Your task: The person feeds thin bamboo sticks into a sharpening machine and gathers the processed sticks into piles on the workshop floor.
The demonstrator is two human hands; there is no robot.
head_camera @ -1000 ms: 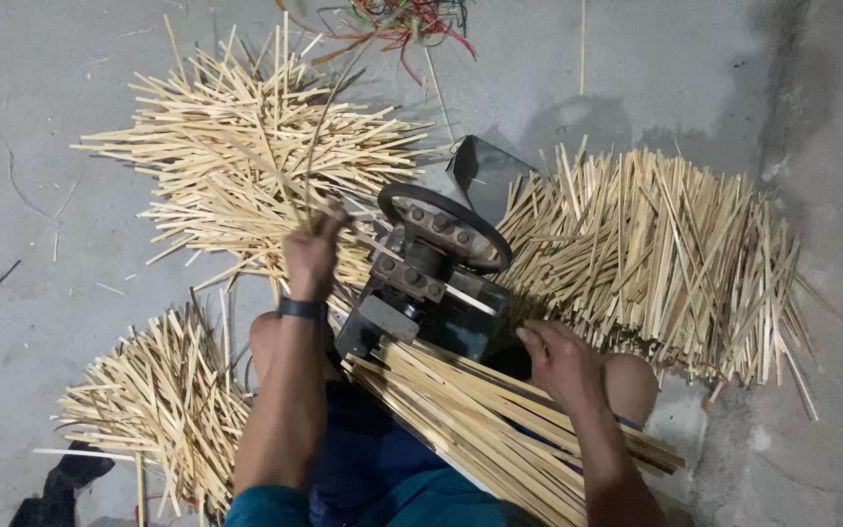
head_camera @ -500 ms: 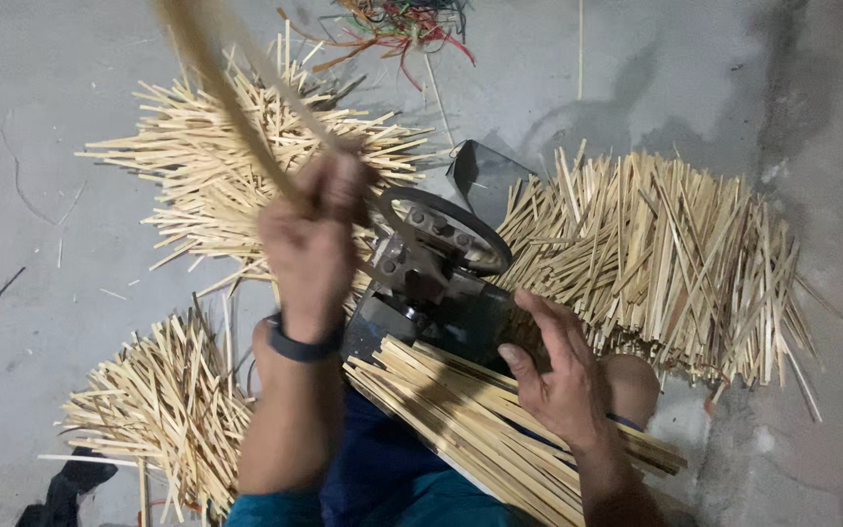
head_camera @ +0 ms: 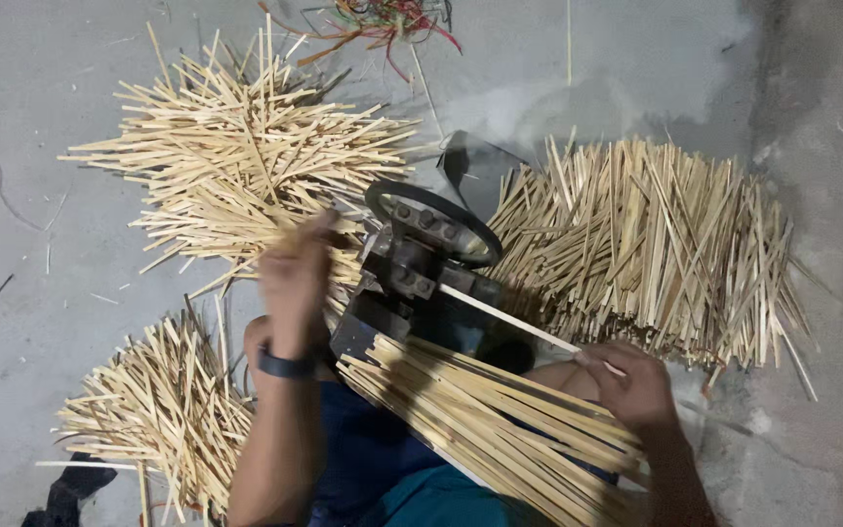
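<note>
A small dark metal machine with a black ring on top [head_camera: 423, 256] stands on the concrete floor in front of me. My right hand [head_camera: 631, 385] pinches one thin bamboo stick [head_camera: 509, 322] whose far end points into the machine. A long bundle of bamboo sticks [head_camera: 490, 420] lies across my lap, under that hand. My left hand [head_camera: 295, 278], with a dark band on the wrist, is blurred by motion just left of the machine, at the edge of a heap of short sticks [head_camera: 246, 166]. Its grip is not readable.
A wide heap of sticks [head_camera: 646, 254] lies to the right of the machine, and a smaller heap [head_camera: 158, 410] sits at the lower left. Coloured wires [head_camera: 382, 20] lie at the top edge. A dark scrap [head_camera: 70, 488] lies at the bottom left.
My left hand, raised high with a stick half a second ago, has dropped down beside the machine. My right hand has slid right and now pinches a single stick aimed at the machine.
</note>
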